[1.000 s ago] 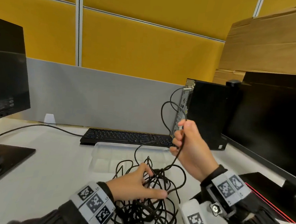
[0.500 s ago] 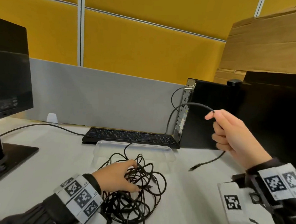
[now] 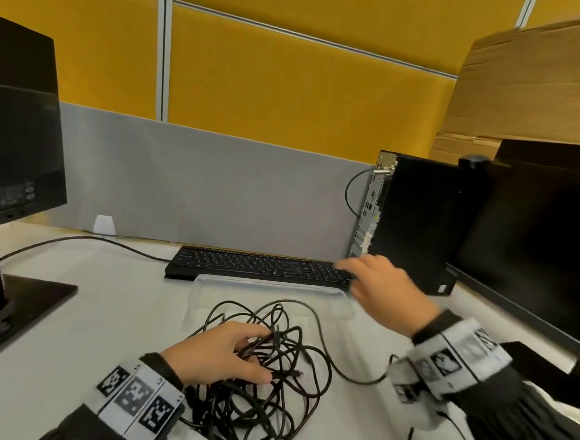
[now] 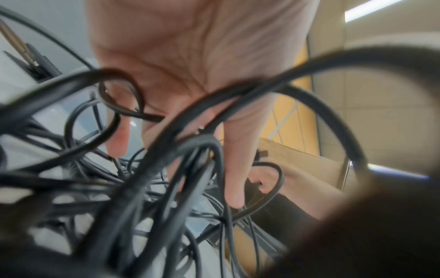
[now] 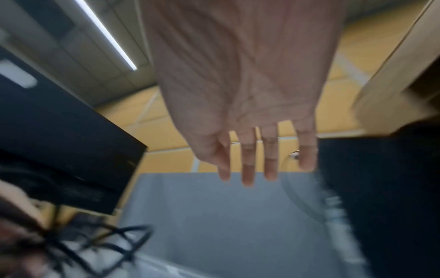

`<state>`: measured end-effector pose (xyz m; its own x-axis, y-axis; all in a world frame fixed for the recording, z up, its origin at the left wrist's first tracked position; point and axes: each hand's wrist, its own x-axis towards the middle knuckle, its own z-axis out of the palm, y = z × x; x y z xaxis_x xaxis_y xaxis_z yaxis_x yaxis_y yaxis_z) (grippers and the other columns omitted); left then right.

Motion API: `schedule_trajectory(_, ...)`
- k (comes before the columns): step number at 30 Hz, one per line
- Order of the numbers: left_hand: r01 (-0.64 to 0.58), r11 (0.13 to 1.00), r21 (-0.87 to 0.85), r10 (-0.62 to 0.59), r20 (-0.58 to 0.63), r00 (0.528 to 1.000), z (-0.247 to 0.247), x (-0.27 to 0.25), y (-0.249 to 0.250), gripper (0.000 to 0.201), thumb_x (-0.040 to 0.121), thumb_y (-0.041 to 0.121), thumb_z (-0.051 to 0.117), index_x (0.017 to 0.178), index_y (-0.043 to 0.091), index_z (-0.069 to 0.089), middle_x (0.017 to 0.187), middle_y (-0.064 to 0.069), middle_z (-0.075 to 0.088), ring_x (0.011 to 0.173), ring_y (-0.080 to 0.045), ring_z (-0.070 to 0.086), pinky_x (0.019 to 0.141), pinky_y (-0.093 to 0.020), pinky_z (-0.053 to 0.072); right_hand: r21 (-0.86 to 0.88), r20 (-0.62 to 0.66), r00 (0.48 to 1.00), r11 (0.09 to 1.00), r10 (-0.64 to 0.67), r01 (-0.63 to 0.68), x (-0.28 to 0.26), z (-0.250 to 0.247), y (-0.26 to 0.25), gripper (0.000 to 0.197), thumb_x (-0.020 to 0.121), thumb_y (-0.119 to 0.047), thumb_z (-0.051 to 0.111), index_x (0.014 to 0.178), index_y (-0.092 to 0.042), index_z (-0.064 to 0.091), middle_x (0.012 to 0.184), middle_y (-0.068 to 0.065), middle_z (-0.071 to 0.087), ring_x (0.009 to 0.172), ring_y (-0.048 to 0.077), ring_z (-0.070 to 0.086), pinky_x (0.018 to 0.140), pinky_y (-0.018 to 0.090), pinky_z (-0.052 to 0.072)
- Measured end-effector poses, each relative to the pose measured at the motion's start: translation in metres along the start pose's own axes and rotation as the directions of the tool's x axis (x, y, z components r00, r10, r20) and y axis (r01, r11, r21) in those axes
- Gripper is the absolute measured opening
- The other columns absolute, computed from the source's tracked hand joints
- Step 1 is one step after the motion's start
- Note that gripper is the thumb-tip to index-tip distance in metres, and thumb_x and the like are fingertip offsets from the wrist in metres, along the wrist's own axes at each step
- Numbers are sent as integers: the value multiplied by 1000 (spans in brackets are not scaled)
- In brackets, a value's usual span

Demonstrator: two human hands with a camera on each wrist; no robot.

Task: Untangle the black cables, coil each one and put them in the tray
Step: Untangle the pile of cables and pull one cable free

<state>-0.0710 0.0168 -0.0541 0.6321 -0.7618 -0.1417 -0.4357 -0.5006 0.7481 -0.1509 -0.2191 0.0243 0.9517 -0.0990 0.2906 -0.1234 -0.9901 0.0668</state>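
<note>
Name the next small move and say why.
Probably bring the right hand down to pinch the strand trailing right of the tangle: that hand is open and empty, and the left hand rests on it.

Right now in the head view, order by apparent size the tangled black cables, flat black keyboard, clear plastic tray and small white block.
1. Tangled black cables, though nearest the camera.
2. Flat black keyboard and clear plastic tray: too alike to rank.
3. Small white block.
</note>
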Motion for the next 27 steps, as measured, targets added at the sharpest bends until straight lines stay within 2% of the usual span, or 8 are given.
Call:
schedule_trajectory(4,-60,996,-63,61,7,998,0,-2,1,37,77,36,74,109,42,56,102,17,64,91,4,59,85,-11,43,305,322,896,929,-306,208,39,12,-65,42,100,-37,38,138,-20,42,136,3,50,126,19,42,105,35,34)
schedule_trajectory(7,-96,991,-96,96,3,995,0,-1,-3,28,76,34,76,101,31,64,81,25,65,72,7,56,76,-15,47,285,473,803,926,-362,249,45,27,-80,42,95,-44,46,125,-17,55,122,6,60,108,20,55,92,31,41)
schedule_trajectory(9,-91,992,-91,92,5,996,0,-1,-5,28,75,36,76,100,27,65,71,20,61,58,9,49,62,-12,39,294,435,818,918,-376,266,48,29,-77,33,96,-38,49,110,-11,63,106,9,66,90,17,56,81,29,43)
schedule_trajectory(11,-86,992,-94,86,-1,996,0,0,-7,31,72,42,77,97,27,66,76,14,60,59,6,47,66,-17,38,349,371,843,899,-390,262,50,27,-72,29,97,-32,48,95,-10,66,90,6,66,80,15,55,78,29,45)
schedule_trajectory(14,-79,993,-85,79,0,997,0,-2,-8,26,72,42,77,93,31,66,80,13,63,59,8,50,66,-16,38,557,103,963,816,-249,152,55,8,-61,25,99,-28,43,84,-15,58,75,-8,59,65,5,55,63,12,43)
schedule_trajectory(18,-74,992,-104,74,-9,997,-1,-5,-7,26,70,42,78,90,31,68,92,8,69,80,0,62,82,-23,49,828,-214,975,541,56,151,60,-45,-42,26,101,-22,38,78,-15,49,83,-1,63,60,7,58,44,10,34)
schedule_trajectory(20,-79,992,-95,79,-10,997,-2,-6,-6,23,71,39,79,89,29,69,93,6,67,85,-6,62,90,-30,48,880,-263,958,435,111,191,58,-62,-37,27,101,-23,38,77,-16,47,86,0,66,58,5,63,44,23,29)
schedule_trajectory(27,-137,975,-173,133,-34,991,-8,-14,1,17,75,24,77,90,18,71,99,-6,72,93,-18,66,86,-22,50,952,-295,941,-30,163,304,43,-93,-34,26,102,-27,33,81,-14,40,98,6,70,83,23,71,33,14,27)
